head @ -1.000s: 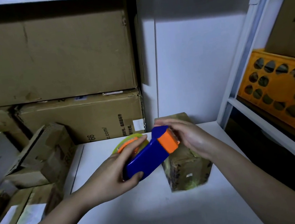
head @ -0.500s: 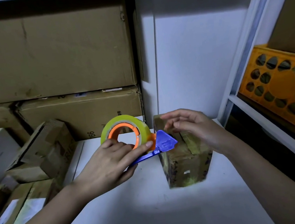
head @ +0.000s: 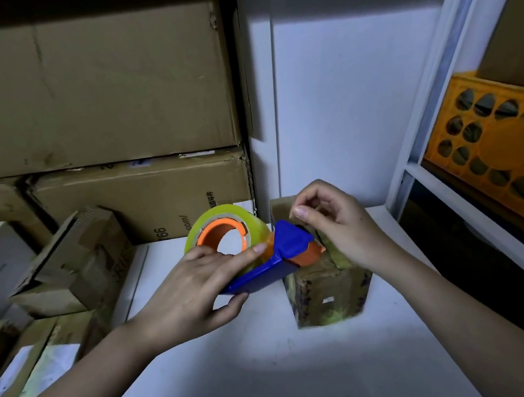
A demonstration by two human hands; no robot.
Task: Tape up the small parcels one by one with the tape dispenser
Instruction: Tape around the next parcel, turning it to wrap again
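Left hand (head: 195,287) grips the tape dispenser (head: 271,262), nose resting rightward on the parcel (head: 327,292); right hand (head: 339,225) pinches at its top.

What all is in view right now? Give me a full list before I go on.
tape dispenser: 1, blue and orange, held over the parcel's left edge
tape roll: 1, yellowish, on the dispenser
small parcel: 1, brown, taped, on the white table
large cartons: several, brown, stacked behind left
smaller boxes: several, brown and white, far left
crate: 1, orange, right shelf
left hand: grips the dispenser
right hand: fingers curled at the parcel's top; any tape pinched is unclear
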